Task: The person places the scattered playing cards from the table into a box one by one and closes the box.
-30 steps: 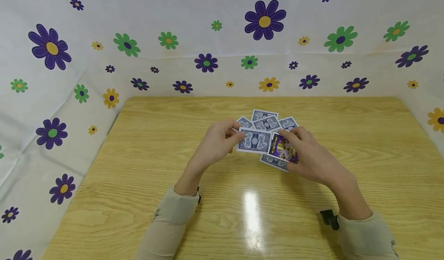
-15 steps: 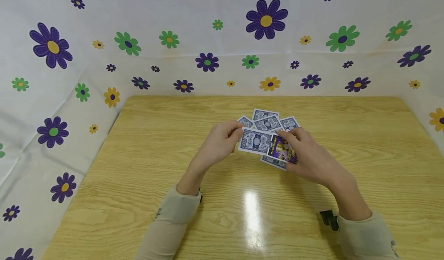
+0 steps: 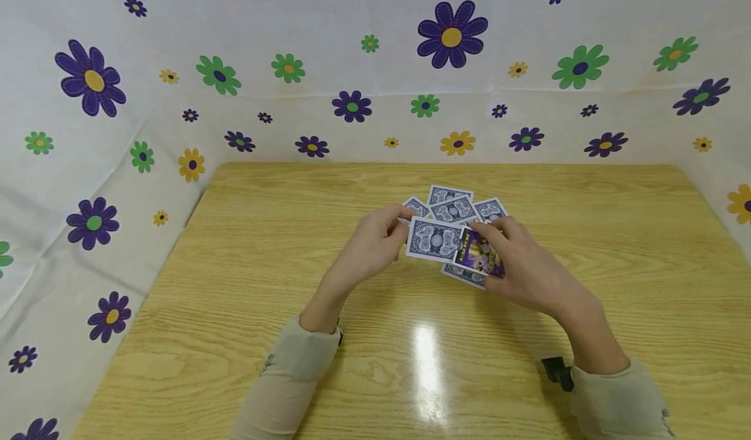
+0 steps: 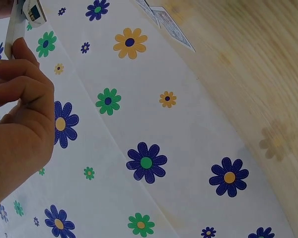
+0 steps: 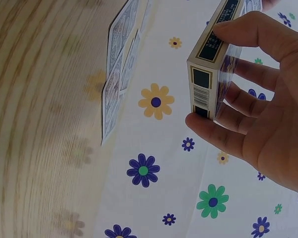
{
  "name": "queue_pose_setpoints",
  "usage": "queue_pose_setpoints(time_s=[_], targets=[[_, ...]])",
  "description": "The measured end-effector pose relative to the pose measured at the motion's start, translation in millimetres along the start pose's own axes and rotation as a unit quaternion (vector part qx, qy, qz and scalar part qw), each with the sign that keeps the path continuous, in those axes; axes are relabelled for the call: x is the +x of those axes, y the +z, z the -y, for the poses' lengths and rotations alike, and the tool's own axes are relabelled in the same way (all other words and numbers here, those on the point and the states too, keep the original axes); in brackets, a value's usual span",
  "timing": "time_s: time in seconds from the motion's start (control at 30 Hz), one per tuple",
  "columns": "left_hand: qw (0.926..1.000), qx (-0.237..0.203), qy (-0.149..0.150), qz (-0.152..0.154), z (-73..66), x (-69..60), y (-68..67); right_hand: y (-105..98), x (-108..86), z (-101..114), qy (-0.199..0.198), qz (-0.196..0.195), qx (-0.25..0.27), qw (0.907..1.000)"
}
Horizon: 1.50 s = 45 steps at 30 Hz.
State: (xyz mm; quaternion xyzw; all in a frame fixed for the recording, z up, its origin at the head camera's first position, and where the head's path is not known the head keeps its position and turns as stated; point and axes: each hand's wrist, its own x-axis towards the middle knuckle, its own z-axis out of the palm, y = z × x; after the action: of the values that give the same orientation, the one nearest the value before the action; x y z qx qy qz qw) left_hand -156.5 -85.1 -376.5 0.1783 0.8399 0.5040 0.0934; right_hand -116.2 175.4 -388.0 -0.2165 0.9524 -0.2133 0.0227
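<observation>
My right hand [image 3: 525, 267] grips a purple and gold card box [image 3: 478, 252], thumb on one narrow side and fingers on the other. The right wrist view shows a barcode on the end of the box [image 5: 202, 94]. A stack of blue-backed playing cards [image 3: 435, 238] sticks out of the box's left end. My left hand [image 3: 369, 241] holds the outer end of this stack at its left edge; its thumb is mostly hidden. In the left wrist view, the curled fingers [image 4: 26, 69] meet the thin white edge of the stack [image 4: 14, 29].
Several blue-backed cards [image 3: 454, 210] lie face down, overlapping, on the wooden table [image 3: 264, 283] behind the box. Another loose card [image 3: 463, 275] lies partly under it. A white flowered cloth [image 3: 375, 68] stands behind and at the sides of the table.
The left thumb has shifted from the top face of the protruding cards to their left edge. The box and right hand stay almost in place.
</observation>
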Motion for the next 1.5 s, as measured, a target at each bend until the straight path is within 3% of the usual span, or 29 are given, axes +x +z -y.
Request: queue_pose_setpoints(time_s=[0.93, 1.5], targets=[[0.9997, 0.021, -0.009, 0.003, 0.9, -0.8, 8.0, 3, 1.1, 3, -0.011, 0.003, -0.011, 0.9999], [0.9993, 0.032, 0.011, 0.014, 0.0, -1.4, 13.5, 4, 1.0, 3, -0.016, -0.002, -0.012, 0.9998]])
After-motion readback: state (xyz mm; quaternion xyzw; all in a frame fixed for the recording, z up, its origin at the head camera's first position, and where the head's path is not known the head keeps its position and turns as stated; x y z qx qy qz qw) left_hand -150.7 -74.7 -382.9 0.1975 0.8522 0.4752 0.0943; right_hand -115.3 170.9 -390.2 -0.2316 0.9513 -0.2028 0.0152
